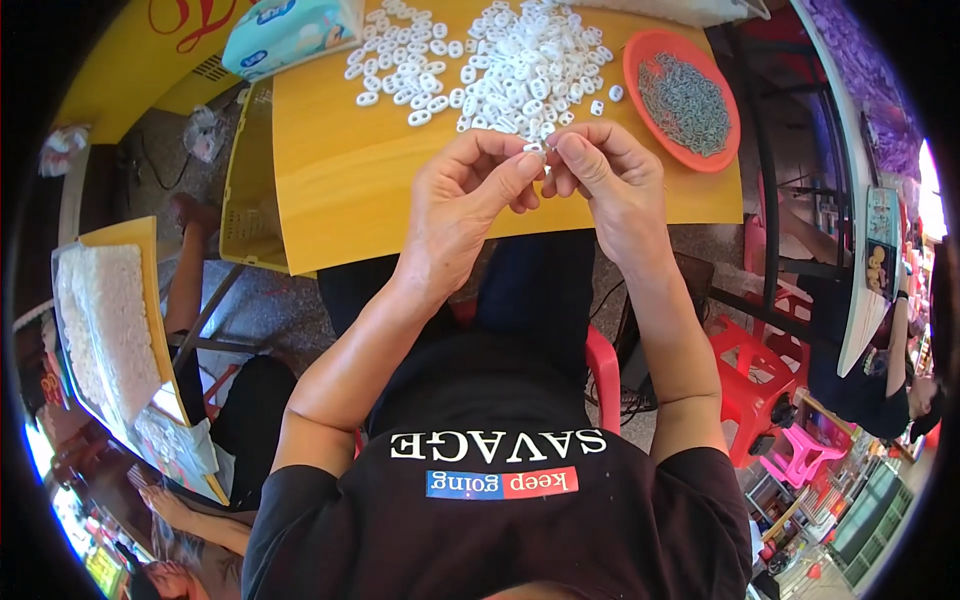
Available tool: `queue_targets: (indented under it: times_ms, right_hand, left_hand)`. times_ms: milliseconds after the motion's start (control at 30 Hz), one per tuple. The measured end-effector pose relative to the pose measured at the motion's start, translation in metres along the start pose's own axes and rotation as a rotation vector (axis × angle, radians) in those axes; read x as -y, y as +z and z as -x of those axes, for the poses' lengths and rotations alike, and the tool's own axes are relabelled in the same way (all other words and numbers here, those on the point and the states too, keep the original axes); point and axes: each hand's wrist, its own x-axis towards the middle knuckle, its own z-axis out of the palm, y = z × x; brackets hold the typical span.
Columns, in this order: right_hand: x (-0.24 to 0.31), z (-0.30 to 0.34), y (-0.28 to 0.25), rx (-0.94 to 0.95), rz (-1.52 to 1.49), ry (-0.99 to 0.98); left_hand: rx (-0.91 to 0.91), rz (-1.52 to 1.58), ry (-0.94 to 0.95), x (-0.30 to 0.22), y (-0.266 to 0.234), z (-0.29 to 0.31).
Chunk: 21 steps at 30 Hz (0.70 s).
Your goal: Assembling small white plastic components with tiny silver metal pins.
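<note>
My left hand and my right hand meet above the near edge of the yellow table. Between their fingertips they pinch one small white plastic piece with a bit of metal on it; most of it is hidden by my fingers. Just beyond my hands lies a large heap of small white oval plastic pieces, with a thinner scatter of the same white pieces to its left. An orange plate at the right holds a pile of small grey metal clips.
A light blue soft packet lies at the table's far left corner. A yellow crate stands left of the table. Red and pink plastic stools stand at the right. Another person sits at the left by a board of white pieces.
</note>
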Motion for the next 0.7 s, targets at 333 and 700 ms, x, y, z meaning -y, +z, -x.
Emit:
queue_targets:
  times_ms: [333,700]
  right_hand:
    - [-0.006,0.021,0.020,-0.058,-0.116,-0.043]
    - [-0.002,0.031,0.030,-0.103,0.124,-0.242]
  left_hand:
    - [-0.006,0.061,0.064,-0.002,0.005,0.020]
    - [-0.029,0.005,0.094,-0.004,0.009,0.032]
